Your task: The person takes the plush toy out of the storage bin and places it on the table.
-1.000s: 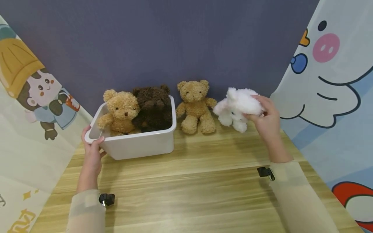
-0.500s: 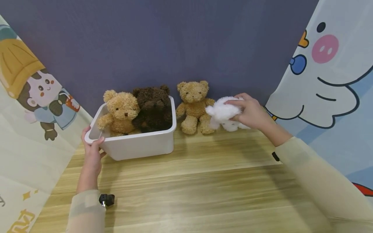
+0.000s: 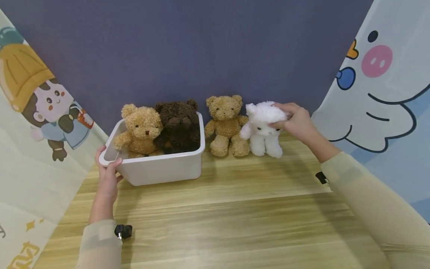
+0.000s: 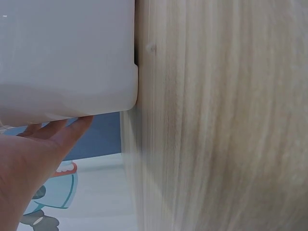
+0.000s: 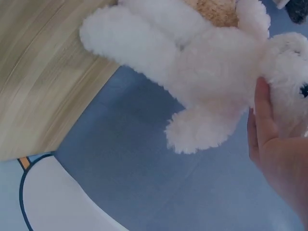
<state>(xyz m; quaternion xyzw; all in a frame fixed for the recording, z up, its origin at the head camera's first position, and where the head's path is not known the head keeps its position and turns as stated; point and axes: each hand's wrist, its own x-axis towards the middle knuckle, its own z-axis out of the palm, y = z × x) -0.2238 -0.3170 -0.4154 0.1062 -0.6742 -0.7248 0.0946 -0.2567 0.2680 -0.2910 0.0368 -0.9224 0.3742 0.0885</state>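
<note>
A white plastic bin [image 3: 164, 171] stands on the wooden table at the left. Gripping its near left corner at the rim is my left hand [image 3: 108, 175]; in the left wrist view its fingers [image 4: 72, 132] lie along the end wall. A light tan teddy bear [image 3: 143, 125] and a dark brown teddy bear [image 3: 177, 116] sit inside the bin. With my right hand [image 3: 299, 121] I hold a white stuffed animal [image 3: 263, 129] by the head, upright, its legs hanging at table level. To its left sits another tan teddy bear [image 3: 224, 117], touched by its pinkish ear or arm.
A dark blue-grey wall [image 3: 215, 48] rises right behind the toys. Cartoon-printed panels stand at the left [image 3: 50, 97] and right [image 3: 376, 108] sides. The wood-grain table [image 3: 208, 224] stretches toward me in front of the bin.
My right hand has moved the white stuffed animal left toward the tan bear and turned it from head-down to upright, facing me. Left hand and bin have stayed in place.
</note>
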